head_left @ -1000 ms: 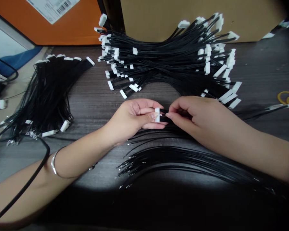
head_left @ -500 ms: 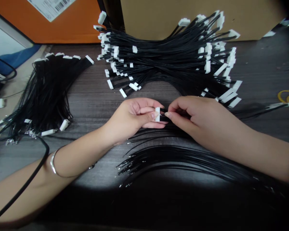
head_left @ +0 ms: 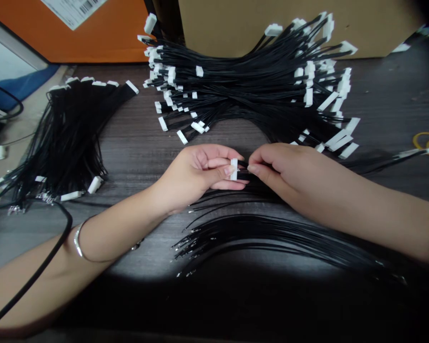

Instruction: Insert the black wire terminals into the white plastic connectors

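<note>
Between its thumb and fingers, my left hand [head_left: 203, 169] holds a small white connector [head_left: 234, 169] upright. Black wires run from the connector's right side toward my right hand [head_left: 279, 166], whose thumb and forefinger pinch a thin black wire just right of the connector. The metal tip of that wire is near the connector; whether it is inside cannot be made out. Below both hands lies a fanned bundle of loose black wires [head_left: 264, 228] with small metal tips. Above them is a large pile of black cables [head_left: 236, 81] with white connectors at both ends.
At the left lies another bundle of black cables [head_left: 73, 128] with white connectors. An orange box [head_left: 103, 33] and a cardboard box [head_left: 221, 28] stand at the back. A yellow loop [head_left: 425, 138] is at the right, and a thick black cord [head_left: 39, 271] crosses by my left forearm.
My right hand has shifted slightly right, away from the connector, with its fingertips still pinched. My left hand and the connector are nearly unmoved.
</note>
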`<state>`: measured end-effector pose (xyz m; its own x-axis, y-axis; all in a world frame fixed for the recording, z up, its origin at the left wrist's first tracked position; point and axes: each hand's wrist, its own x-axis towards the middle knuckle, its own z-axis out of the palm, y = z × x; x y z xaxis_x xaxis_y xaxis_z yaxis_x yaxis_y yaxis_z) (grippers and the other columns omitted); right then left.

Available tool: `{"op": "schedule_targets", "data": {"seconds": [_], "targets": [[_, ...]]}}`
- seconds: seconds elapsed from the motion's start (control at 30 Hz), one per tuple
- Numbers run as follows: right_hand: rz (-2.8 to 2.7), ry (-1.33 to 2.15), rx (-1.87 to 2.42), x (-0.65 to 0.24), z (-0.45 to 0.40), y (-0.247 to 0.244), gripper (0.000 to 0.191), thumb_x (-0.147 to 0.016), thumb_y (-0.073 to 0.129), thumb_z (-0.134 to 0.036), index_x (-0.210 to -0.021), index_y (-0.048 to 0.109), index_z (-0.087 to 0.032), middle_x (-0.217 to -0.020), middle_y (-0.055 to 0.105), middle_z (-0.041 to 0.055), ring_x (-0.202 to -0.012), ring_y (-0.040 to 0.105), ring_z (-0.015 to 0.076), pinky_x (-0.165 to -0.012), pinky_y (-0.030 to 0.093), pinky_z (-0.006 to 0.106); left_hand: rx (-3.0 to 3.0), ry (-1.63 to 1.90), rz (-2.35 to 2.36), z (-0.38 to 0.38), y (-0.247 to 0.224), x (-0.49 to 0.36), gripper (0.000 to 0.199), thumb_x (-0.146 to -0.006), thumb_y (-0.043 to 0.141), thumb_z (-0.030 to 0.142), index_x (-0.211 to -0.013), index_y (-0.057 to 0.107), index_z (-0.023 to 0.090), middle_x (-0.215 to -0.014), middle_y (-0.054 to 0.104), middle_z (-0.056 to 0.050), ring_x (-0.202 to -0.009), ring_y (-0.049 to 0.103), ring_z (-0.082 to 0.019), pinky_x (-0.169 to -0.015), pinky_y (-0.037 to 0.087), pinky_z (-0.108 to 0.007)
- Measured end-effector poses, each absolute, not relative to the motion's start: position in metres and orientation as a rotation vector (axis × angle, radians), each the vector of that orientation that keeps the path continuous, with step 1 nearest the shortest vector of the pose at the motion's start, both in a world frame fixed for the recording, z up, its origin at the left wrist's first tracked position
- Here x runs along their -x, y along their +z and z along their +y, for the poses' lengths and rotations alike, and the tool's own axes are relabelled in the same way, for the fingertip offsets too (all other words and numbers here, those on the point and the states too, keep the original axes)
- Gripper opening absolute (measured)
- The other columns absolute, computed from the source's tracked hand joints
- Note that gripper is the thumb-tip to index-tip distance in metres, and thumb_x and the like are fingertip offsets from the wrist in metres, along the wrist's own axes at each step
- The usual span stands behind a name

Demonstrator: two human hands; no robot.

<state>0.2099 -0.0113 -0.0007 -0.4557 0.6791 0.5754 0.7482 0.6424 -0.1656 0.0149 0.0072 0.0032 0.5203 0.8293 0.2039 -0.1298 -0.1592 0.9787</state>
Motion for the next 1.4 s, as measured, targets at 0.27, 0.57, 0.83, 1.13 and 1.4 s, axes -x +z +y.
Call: {"op": "schedule_targets", "data": {"seconds": [0.27, 0.57, 0.83, 1.13, 1.4], "targets": [[-2.158, -0.162, 1.118, -0.203, -0.013, -0.002, 0.013, -0.087, 0.055, -0.021, -0.077, 0.061, -0.017, -0.068, 0.061, 0.0002, -0.056, 0.051, 0.0112, -0.053, 0.035, 0.025, -1.523, 0.972, 0.666, 0.006, 0.003, -0.017, 0.010, -0.080, 0.065, 0.006, -0.090, 0.066, 0.008, -0.078, 0.070, -0.003, -0.076, 0.071, -0.014, -0.079, 0.060, -0.029], [-2.138, -0.193, 1.060, -0.201, -0.013, -0.004, 0.010, -0.085, 0.058, -0.016, -0.075, 0.062, -0.017, -0.066, 0.061, -0.0015, -0.057, 0.052, 0.0099, -0.054, 0.037, 0.024, -1.528, 0.939, 0.645, 0.007, 0.003, -0.016, 0.009, -0.080, 0.066, 0.008, -0.089, 0.068, 0.009, -0.079, 0.070, -0.002, -0.078, 0.069, -0.012, -0.081, 0.059, -0.028], [-2.191, -0.516, 0.755, -0.204, -0.031, -0.002, 0.008, -0.088, 0.055, -0.020, -0.092, 0.060, -0.015, -0.095, 0.060, 0.0090, -0.089, 0.058, 0.0182, -0.078, 0.048, 0.030, -1.283, 0.972, 0.462, 0.018, 0.004, -0.013, 0.012, -0.082, 0.059, -0.001, -0.090, 0.065, 0.007, -0.077, 0.069, -0.003, -0.074, 0.069, -0.012, -0.080, 0.058, -0.030], [-2.459, -0.485, 0.684, -0.174, -0.027, -0.029, 0.010, -0.089, 0.054, -0.017, -0.084, 0.062, -0.015, -0.085, 0.060, 0.0074, -0.091, 0.056, 0.0223, -0.090, 0.047, 0.044, -1.216, 0.956, 0.403, 0.024, 0.005, -0.013, 0.012, -0.087, 0.054, 0.000, -0.091, 0.062, 0.008, -0.077, 0.068, -0.003, -0.077, 0.070, -0.014, -0.088, 0.050, -0.032], [-2.356, -0.262, 0.820, -0.181, -0.043, -0.012, 0.014, -0.090, 0.046, -0.014, -0.082, 0.057, -0.016, -0.083, 0.063, 0.0061, -0.075, 0.061, 0.0158, -0.068, 0.051, 0.029, -1.215, 0.952, 0.399, 0.024, 0.004, -0.012, 0.010, -0.086, 0.056, 0.002, -0.090, 0.063, 0.008, -0.073, 0.065, -0.002, -0.071, 0.068, -0.011, -0.084, 0.054, -0.032]]}}
